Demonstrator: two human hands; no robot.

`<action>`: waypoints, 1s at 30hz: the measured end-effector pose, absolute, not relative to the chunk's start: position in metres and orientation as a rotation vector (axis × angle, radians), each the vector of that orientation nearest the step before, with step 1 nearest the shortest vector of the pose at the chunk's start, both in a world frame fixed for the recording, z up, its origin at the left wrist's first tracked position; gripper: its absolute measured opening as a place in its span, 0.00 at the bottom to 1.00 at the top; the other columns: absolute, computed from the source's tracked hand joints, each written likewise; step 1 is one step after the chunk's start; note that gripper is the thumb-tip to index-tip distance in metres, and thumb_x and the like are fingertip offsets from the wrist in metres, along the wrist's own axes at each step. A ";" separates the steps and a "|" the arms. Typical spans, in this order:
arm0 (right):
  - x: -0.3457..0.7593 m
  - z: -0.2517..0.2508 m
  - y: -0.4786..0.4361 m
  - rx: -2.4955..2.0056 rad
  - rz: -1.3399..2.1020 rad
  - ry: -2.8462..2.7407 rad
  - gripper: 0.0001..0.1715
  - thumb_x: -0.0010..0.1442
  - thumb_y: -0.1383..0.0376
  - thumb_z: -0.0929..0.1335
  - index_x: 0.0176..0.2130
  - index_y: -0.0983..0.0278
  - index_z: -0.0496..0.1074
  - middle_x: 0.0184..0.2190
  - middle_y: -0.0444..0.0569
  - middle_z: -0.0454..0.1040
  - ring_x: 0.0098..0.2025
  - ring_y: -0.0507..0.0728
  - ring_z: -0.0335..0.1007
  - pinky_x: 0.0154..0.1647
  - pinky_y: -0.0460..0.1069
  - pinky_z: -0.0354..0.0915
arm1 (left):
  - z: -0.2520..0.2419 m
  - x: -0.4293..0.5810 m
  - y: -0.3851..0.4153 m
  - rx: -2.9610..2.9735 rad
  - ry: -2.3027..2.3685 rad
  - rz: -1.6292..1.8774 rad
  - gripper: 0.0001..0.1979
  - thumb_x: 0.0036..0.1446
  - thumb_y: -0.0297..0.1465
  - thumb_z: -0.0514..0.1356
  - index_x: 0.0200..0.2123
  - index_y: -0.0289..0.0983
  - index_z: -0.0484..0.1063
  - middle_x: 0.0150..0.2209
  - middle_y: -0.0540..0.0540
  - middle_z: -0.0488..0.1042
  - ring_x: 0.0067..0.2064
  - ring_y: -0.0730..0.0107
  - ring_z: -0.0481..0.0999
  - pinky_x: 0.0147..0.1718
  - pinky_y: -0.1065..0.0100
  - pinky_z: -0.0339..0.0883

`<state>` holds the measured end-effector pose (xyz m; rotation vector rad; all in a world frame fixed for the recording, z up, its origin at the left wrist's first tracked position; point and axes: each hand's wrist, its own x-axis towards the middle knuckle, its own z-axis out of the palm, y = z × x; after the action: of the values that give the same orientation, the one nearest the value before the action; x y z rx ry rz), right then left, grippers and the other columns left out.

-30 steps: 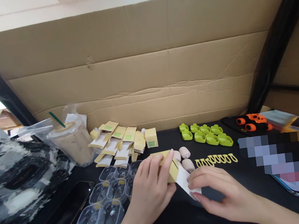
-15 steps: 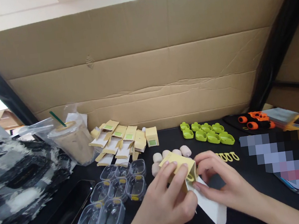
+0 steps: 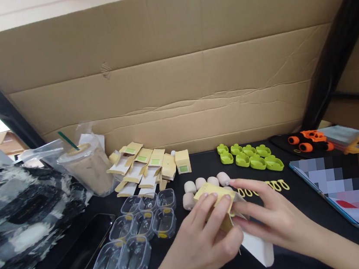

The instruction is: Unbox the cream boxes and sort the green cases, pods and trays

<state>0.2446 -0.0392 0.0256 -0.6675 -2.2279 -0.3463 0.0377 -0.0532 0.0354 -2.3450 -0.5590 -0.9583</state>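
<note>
My left hand point(image 3: 208, 235) is closed around a small yellow cardboard box point(image 3: 211, 190), tilted with its opened end to the right. A long white inner flap point(image 3: 258, 247) hangs from that end. At the opening, my right hand point(image 3: 271, 215) has its thumb and middle finger against the box edge, while its index finger stretches out above. The inside of the box is hidden. Just behind it sit several pale rounded pieces point(image 3: 190, 187) in rows. Several yellow loops point(image 3: 275, 185) lie in a line beyond my right hand.
Clear lidless tubs point(image 3: 134, 257) stand at left, beside a dark phone point(image 3: 90, 237). Behind them are a pile of opened yellow boxes point(image 3: 142, 167) and a bagged drink cup point(image 3: 88, 169). Green shaped cases point(image 3: 257, 163), an orange toy car point(image 3: 311, 141) and a tablet-like device point(image 3: 348, 205) lie right.
My right index finger has lifted off and straightened. The yellow loop seen in the box's opening is now out of sight. The view has tilted slightly.
</note>
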 end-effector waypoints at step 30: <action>0.265 0.046 -0.029 -0.847 0.429 -1.839 0.04 0.62 0.63 0.65 0.34 0.59 0.65 0.42 0.51 0.76 0.41 0.58 0.76 0.37 0.49 0.73 | 0.058 0.013 -0.030 -2.368 -1.561 -2.163 0.30 0.54 0.32 0.61 0.56 0.42 0.49 0.49 0.40 0.70 0.51 0.58 0.73 0.48 0.55 0.69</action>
<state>0.2650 -0.0294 0.0455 -0.8472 -1.8387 0.4294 0.0125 -0.0298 0.0577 -2.3682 -1.5614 -2.1627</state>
